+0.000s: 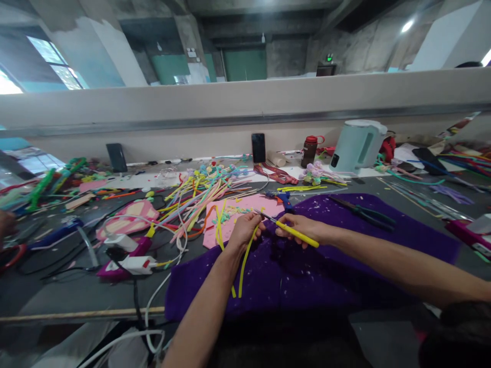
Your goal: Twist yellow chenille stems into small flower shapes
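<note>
My left hand [247,231] is closed in a pinch near the middle, above a purple cloth [345,271]. It grips a yellow pipe cleaner [244,268], whose tail hangs down over the cloth. My right hand [299,228] is wrapped around yellow-handled scissors [307,238], their metal tips pointing left to my left fingertips. Whether the blades are apart is too small to tell. Just beyond my hands lies a pink foam sheet [210,237] with small coloured clippings [232,212] and more yellow pipe cleaners [220,225] on it. A blue glue gun [284,199] rests at its right edge.
Dark-handled pliers [370,215] lie on the cloth at right. Pipe cleaner bundles [203,197] spread behind. Power strips [134,265] and loose cables are at left. A phone [258,148], a red-capped bottle [309,152] and a kettle [356,145] stand along the back partition.
</note>
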Available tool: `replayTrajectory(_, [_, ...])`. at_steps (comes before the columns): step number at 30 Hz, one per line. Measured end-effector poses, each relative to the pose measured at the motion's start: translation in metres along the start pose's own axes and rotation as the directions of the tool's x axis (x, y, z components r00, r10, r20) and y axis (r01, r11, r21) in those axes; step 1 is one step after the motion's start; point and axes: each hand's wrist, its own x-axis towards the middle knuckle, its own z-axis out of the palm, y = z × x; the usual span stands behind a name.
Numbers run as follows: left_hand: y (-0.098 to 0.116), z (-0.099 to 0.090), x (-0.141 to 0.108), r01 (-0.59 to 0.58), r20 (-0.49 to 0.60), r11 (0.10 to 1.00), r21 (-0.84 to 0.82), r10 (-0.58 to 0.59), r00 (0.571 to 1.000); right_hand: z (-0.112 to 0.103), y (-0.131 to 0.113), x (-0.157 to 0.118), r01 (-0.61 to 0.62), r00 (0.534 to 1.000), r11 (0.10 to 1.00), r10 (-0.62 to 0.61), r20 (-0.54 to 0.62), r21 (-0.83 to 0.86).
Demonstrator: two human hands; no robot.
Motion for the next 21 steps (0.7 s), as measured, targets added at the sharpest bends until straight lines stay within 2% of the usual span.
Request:
replayTrajectory(4, [0.0,0.0,-0.002,0.005,0.021,0.999,-0.031,-0.004,1.0,0.002,-0.002,0.003,-0.016,1.0,1.0,0.017,-0.023,0.015])
replayTrajectory(8, [0.0,-0.001,-0.002,0.01,0.04,0.997,-0.082,-0.006,0.999,0.003,-0.002,0.002,0.053,0.998,0.998,-0.052,-0.044,0.031])
replayTrajectory(13, [0.0,0.0,-0.001,0.015,0.064,0.997,-0.072,-0.01,0.998,0.005,0.001,0.004,0.091,0.99,0.995,-0.096,-0.101,-0.05])
replayTrajectory(17, [-0.002,0.002,-0.002,0.042,0.043,0.993,0.115,-0.047,0.998,0.002,0.004,0.017,0.072,0.984,0.978,-0.102,-0.147,-0.198])
replayTrajectory(21, [-0.004,0.005,-0.001,0.035,0.012,0.916,0.401,-0.043,0.999,-0.006,0.005,0.034,0.036,0.98,0.927,-0.107,-0.17,-0.372])
